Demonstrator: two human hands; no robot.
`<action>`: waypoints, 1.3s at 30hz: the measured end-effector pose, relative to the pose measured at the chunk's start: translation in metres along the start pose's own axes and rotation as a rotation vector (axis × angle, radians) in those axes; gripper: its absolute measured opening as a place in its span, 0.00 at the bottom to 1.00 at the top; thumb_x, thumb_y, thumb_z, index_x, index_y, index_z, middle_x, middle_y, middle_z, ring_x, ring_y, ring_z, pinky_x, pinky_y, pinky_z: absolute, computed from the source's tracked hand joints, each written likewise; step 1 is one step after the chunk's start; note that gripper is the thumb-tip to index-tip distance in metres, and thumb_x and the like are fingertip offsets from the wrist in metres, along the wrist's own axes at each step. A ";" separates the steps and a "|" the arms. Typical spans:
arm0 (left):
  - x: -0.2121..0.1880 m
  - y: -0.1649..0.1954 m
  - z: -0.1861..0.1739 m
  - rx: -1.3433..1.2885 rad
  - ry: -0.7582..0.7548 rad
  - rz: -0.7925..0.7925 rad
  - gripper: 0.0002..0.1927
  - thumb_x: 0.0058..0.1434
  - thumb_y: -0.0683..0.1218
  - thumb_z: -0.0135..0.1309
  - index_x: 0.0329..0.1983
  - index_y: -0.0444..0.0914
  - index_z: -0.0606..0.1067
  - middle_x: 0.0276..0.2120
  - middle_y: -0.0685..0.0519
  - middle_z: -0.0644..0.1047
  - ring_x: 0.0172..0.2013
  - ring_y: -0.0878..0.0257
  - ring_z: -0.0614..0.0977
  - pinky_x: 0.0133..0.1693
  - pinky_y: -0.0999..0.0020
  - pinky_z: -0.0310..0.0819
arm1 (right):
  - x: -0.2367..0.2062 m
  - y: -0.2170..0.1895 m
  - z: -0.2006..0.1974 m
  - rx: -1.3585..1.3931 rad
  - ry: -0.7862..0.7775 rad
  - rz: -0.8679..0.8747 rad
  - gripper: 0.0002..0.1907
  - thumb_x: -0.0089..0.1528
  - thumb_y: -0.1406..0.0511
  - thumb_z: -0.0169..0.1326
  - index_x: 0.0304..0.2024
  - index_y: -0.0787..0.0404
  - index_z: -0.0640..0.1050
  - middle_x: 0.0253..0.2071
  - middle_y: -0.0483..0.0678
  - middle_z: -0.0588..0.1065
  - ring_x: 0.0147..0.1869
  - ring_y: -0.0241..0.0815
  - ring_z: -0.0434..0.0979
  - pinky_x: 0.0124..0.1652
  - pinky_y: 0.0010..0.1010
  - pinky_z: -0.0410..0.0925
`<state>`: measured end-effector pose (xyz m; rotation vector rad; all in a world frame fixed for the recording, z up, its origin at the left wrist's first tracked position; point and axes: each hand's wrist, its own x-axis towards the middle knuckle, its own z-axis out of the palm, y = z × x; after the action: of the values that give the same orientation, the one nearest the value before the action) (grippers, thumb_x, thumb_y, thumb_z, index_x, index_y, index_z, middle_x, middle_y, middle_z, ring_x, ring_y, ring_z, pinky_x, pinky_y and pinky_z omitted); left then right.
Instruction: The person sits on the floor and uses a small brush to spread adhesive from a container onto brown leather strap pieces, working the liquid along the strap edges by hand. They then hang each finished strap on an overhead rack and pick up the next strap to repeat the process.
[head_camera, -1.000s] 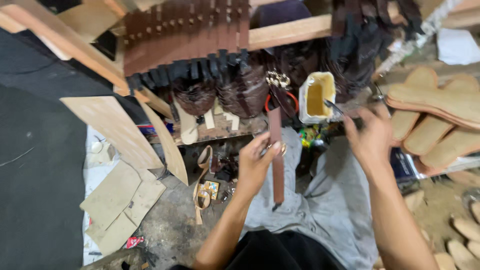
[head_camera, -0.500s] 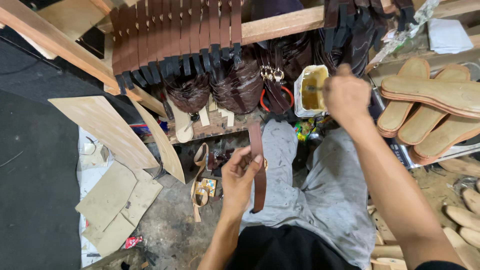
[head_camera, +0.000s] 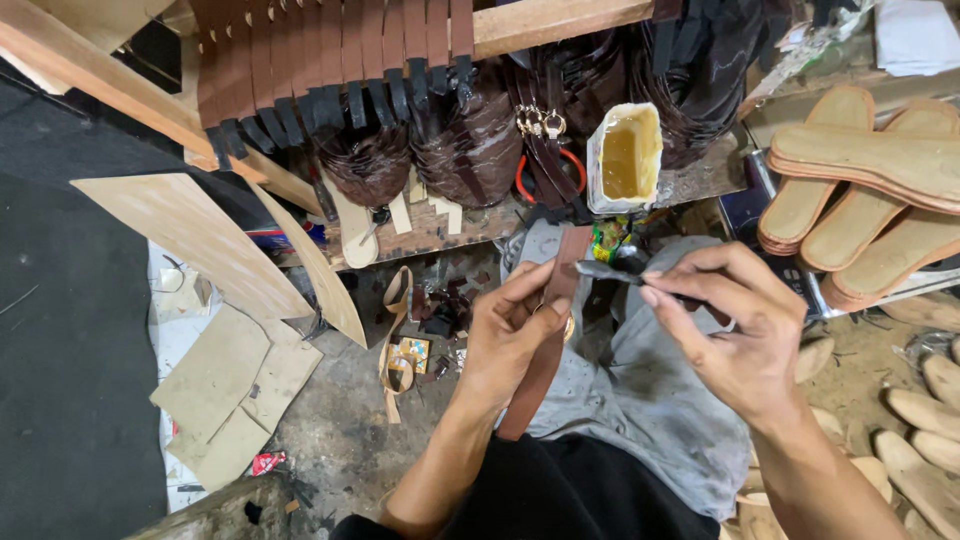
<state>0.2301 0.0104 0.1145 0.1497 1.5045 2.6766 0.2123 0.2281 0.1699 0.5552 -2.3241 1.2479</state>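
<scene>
In the head view, a brown leather strap (head_camera: 548, 345) is held upright over the lap by the left hand (head_camera: 512, 335), whose grip is closed around the strap's upper part, thumb and fingers pinching it just below the top end; the strap's lower end hangs down against grey trousers (head_camera: 640, 400). A thin dark brush (head_camera: 625, 278) is pinched in a narrow grip between the thumb and fingertips of the right hand (head_camera: 735, 335), and its tip is laid against the top of the strap. Just beyond the hands, an open white tub of yellowish glue (head_camera: 622, 155) is seen on a low wooden table (head_camera: 700, 180), beside bundles of dark brown straps (head_camera: 465, 145). More brown strips (head_camera: 330, 55) are draped over a wooden beam (head_camera: 540, 22) above. To the right, tan shoe soles (head_camera: 870, 165) are stacked, and more soles (head_camera: 925, 410) are scattered on the floor. To the left, pieces of cardboard (head_camera: 235, 385) are spread on the floor (head_camera: 340, 430), near a curled tan strap (head_camera: 395, 340).
</scene>
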 end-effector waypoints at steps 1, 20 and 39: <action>0.000 0.002 0.002 0.009 -0.003 -0.012 0.23 0.67 0.29 0.51 0.66 0.26 0.70 0.48 0.56 0.71 0.48 0.72 0.75 0.49 0.77 0.70 | 0.002 -0.002 0.001 -0.016 -0.016 -0.012 0.10 0.57 0.72 0.67 0.42 0.64 0.84 0.41 0.49 0.77 0.44 0.39 0.79 0.45 0.27 0.71; -0.004 -0.002 -0.014 0.005 0.058 -0.112 0.29 0.61 0.32 0.53 0.68 0.29 0.69 0.61 0.57 0.73 0.46 0.72 0.77 0.47 0.77 0.72 | 0.012 -0.001 0.011 -0.003 0.016 -0.056 0.08 0.59 0.73 0.67 0.40 0.67 0.83 0.41 0.51 0.76 0.43 0.41 0.79 0.43 0.28 0.73; 0.008 0.000 -0.012 -0.180 0.089 -0.046 0.28 0.66 0.35 0.52 0.70 0.31 0.65 0.47 0.54 0.78 0.43 0.69 0.78 0.49 0.72 0.73 | 0.019 0.024 0.026 -0.033 0.050 0.113 0.10 0.67 0.69 0.61 0.49 0.69 0.80 0.46 0.51 0.76 0.48 0.39 0.78 0.49 0.28 0.70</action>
<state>0.2210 0.0006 0.1087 -0.0135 1.2626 2.7976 0.1787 0.2155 0.1516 0.3815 -2.3582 1.2560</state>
